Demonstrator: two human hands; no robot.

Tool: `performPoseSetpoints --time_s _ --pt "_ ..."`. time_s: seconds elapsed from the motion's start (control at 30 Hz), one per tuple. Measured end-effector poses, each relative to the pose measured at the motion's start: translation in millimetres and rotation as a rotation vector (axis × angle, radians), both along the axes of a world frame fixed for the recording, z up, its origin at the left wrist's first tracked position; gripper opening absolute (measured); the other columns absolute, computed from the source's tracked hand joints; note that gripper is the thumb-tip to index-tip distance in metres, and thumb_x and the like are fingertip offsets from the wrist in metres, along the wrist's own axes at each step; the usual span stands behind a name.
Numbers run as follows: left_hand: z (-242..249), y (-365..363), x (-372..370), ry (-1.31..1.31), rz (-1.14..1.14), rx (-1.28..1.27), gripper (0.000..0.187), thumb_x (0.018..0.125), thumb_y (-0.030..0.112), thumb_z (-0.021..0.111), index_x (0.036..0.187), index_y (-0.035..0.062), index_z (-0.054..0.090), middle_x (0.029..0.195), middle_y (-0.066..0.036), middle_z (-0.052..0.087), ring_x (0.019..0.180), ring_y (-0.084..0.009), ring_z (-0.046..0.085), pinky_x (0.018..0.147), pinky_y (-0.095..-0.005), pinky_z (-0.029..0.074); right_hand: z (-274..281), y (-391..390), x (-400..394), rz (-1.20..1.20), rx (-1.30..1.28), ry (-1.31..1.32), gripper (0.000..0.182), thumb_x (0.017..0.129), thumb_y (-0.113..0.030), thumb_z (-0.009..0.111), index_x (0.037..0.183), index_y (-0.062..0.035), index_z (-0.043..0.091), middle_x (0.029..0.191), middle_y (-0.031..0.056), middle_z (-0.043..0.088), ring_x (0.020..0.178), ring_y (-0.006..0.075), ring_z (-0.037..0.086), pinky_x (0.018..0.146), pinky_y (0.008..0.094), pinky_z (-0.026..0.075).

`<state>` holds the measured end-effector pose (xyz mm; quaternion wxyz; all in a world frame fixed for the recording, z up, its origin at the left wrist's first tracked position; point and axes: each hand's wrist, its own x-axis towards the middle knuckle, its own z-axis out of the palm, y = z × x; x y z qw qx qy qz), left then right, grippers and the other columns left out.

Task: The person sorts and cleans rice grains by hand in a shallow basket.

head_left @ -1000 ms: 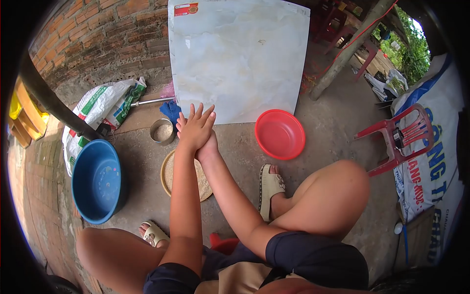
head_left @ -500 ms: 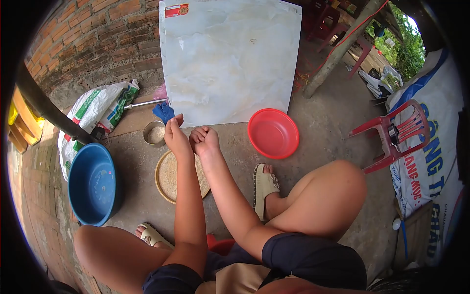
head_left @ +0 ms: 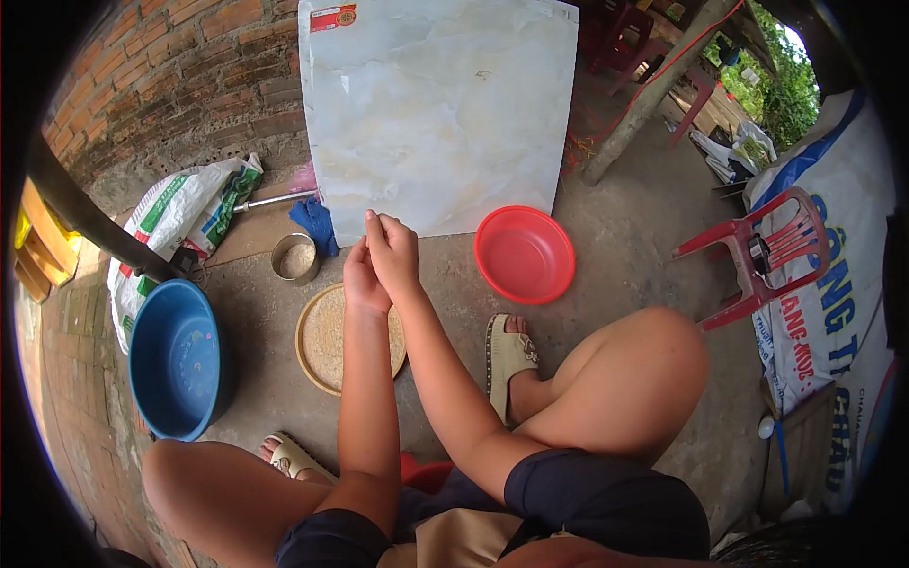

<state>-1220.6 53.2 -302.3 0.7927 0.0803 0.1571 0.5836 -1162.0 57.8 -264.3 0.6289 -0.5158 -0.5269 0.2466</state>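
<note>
My left hand (head_left: 361, 284) and my right hand (head_left: 394, 254) meet in the air, beyond a round, shallow tray (head_left: 304, 357) of pale grains on the floor. The right hand lies against the left, its fingers curled together and the thumb pointing up. Most of the left fingers are hidden behind it. Whatever may be between the hands does not show. Left of the tray's far side stands a small metal tin (head_left: 287, 272) with similar grains inside.
A blue basin (head_left: 139, 364) is at the left and a red basin (head_left: 487, 265) at the right. A marbled panel (head_left: 440, 123) leans upright ahead, beside a blue cloth (head_left: 315, 223). Farther right are a small red chair (head_left: 743, 237) and a printed sack (head_left: 805, 322).
The right hand has risen and now overlaps the left, its thumb pointing up. The left hand has dropped lower and turned, its fingers now mostly covered. The view has shifted slightly.
</note>
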Motion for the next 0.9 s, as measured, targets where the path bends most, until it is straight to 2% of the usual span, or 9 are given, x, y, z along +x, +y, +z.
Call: performPoseSetpoints --time_s 0.07,0.17,0.37,0.4,0.47,0.5,0.6,0.7,0.9 --pt "-26.7 11.0 -1.7 -0.160 -0.079 0.095 0.031 0.098 0.023 0.032 0.109 0.0025 0.053 0.107 -0.010 0.060 0.099 -0.0223 0.058 0.087 -0.0356 0.047 -9.3 5.3 2.8 0.132 -0.025 0.056 0.042 0.095 -0.025 0.051 0.060 -0.0022 0.047 0.052 -0.0001 0.046 0.046 0.0066 0.040 0.044 0.0253 0.033" --pt "-17.5 7.2 1.9 -0.141 -0.083 0.165 0.036 0.097 0.019 0.035 0.121 -0.0042 0.049 0.119 -0.017 0.056 0.108 -0.0266 0.055 0.095 -0.0356 0.044 9.3 -5.9 4.6 0.221 -0.068 0.189 0.042 0.097 -0.025 0.048 0.063 -0.0013 0.052 0.053 0.0011 0.049 0.045 0.0058 0.044 0.045 0.0212 0.035" --pt "-18.4 4.9 1.7 -0.331 -0.007 0.091 0.031 0.098 0.021 0.030 0.113 0.0021 0.050 0.113 -0.011 0.057 0.104 -0.0213 0.056 0.090 -0.0344 0.046 20.4 -13.8 -1.7 0.255 -0.012 0.207 0.028 0.099 -0.017 0.035 0.102 -0.0030 0.059 0.067 0.0074 0.061 0.060 0.0120 0.057 0.059 0.0250 0.045" --pt "-18.2 5.5 0.0 -0.331 -0.007 0.092 0.031 0.098 0.021 0.030 0.113 0.0021 0.050 0.113 -0.011 0.057 0.104 -0.0213 0.056 0.090 -0.0344 0.046 20.6 -14.1 -4.4 0.254 -0.011 0.206 0.028 0.099 -0.017 0.035 0.102 -0.0030 0.059 0.067 0.0074 0.061 0.060 0.0120 0.057 0.059 0.0250 0.045" --pt "-17.6 6.3 -5.3 -0.426 -0.131 0.209 0.037 0.097 0.018 0.032 0.125 -0.0024 0.045 0.126 -0.017 0.051 0.116 -0.0268 0.050 0.100 -0.0369 0.041 20.7 -14.5 -10.0 0.268 0.059 0.212 0.030 0.096 -0.007 0.030 0.116 -0.0046 0.053 0.084 0.0135 0.065 0.076 0.0189 0.064 0.073 0.0308 0.048" --pt "13.1 -6.6 -9.0 -0.146 -0.020 -0.053 0.038 0.098 0.017 0.030 0.128 -0.0025 0.042 0.128 -0.017 0.049 0.120 -0.0271 0.048 0.101 -0.0373 0.040 17.2 -11.9 -11.1 0.283 0.054 0.165 0.033 0.090 0.001 0.030 0.109 -0.0028 0.057 0.099 0.0164 0.065 0.092 0.0255 0.064 0.084 0.0346 0.047" --pt "8.7 -6.1 -12.0 -0.163 -0.021 -0.039 0.038 0.098 0.017 0.030 0.128 -0.0023 0.042 0.128 -0.016 0.049 0.119 -0.0265 0.048 0.101 -0.0369 0.040 9.0 -10.4 -9.3 0.212 0.097 -0.036 0.034 0.085 0.006 0.032 0.100 -0.0019 0.061 0.108 0.0158 0.065 0.103 0.0282 0.060 0.092 0.0354 0.043" --pt "3.7 -5.8 -15.9 -0.191 -0.019 -0.016 0.038 0.098 0.017 0.030 0.128 -0.0019 0.042 0.128 -0.015 0.049 0.118 -0.0256 0.049 0.100 -0.0364 0.040 6.6 -10.3 -11.9 0.220 0.101 -0.002 0.034 0.081 0.008 0.033 0.090 -0.0016 0.064 0.115 0.0157 0.062 0.110 0.0293 0.057 0.096 0.0353 0.040" --pt "-9.6 0.0 -19.3 -0.256 -0.020 0.031 0.037 0.098 0.018 0.030 0.128 -0.0011 0.041 0.127 -0.014 0.050 0.117 -0.0239 0.050 0.099 -0.0353 0.041 6.1 -9.2 -16.9 0.191 0.145 -0.031 0.036 0.078 0.011 0.035 0.089 -0.0029 0.066 0.126 0.0192 0.055 0.111 0.0297 0.057 0.095 0.0332 0.042"
